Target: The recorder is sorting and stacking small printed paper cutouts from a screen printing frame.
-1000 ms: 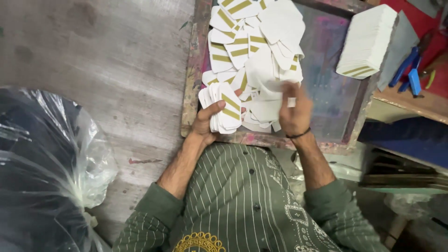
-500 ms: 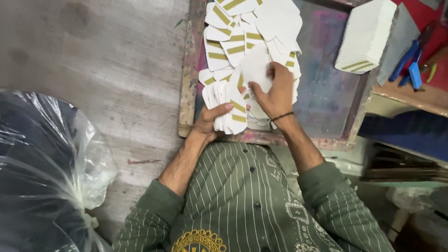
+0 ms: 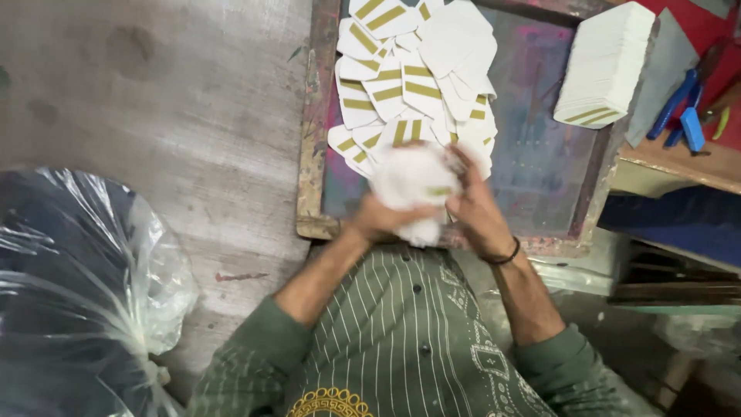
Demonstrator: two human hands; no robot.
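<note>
Both hands had closed together since the earlier frame, and the loose cards under them were now bunched into one blurred white bundle [image 3: 415, 191]. Left hand [image 3: 380, 219] curled its fingers around the bundle from seven o'clock; right hand [image 3: 472, 207] pressed in from three o'clock, fingers wrapped on it. Bundle sat at the near edge of the stained wooden frame [image 3: 315, 139], with gold-striped cards [image 3: 401, 85] spread at twelve o'clock and a neat stack [image 3: 606, 66] at two o'clock.
</note>
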